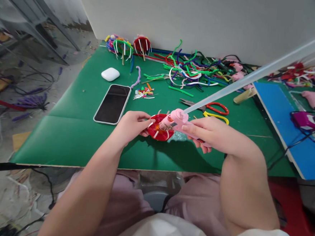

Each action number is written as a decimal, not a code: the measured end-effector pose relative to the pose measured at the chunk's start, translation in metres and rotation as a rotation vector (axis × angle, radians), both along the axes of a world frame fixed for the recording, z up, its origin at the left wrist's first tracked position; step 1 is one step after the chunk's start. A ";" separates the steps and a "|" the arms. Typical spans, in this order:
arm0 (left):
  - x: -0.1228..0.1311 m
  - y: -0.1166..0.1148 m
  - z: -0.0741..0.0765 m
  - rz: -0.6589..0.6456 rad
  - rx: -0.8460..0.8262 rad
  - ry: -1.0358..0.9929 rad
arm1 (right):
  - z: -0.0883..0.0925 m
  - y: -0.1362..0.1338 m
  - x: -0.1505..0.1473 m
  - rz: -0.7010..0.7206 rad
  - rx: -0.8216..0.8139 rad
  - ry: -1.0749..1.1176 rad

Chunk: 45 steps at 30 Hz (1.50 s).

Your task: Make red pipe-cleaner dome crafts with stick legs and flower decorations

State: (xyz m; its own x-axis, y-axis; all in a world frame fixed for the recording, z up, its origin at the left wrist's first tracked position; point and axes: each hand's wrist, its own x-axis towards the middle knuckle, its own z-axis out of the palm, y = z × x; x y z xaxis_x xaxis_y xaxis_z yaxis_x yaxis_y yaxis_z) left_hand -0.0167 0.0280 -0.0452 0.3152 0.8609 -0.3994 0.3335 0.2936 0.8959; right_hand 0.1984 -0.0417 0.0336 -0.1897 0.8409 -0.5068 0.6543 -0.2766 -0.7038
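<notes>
Between the thumb and fingers of my left hand (135,126) is the edge of a red round craft piece (160,135) with short white strips around its rim. My right hand (209,133) is wrapped round a pink hot glue gun (179,119), a long clear glue stick (246,79) rising from its back end. The gun's nozzle points into the middle of the red piece; whether it touches is hidden. Just beyond my right hand lie scissors (217,108) with one red and one yellow handle.
A phone (112,104) and a white case (110,74) lie on the left of the green table (72,137). Several coloured pipe cleaners (187,71) are heaped at the back, near finished round pieces (142,45). A blue board (283,130) with a purple tool (305,121) is at right.
</notes>
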 end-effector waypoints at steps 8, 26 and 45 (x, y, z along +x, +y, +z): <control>0.000 0.001 -0.001 0.005 0.004 -0.001 | 0.000 0.001 -0.002 0.009 -0.007 -0.008; 0.000 0.001 -0.004 -0.007 0.017 0.003 | 0.001 0.002 -0.002 0.006 -0.024 0.009; 0.000 0.001 -0.003 -0.007 0.023 -0.007 | -0.001 0.002 0.000 -0.031 -0.011 -0.023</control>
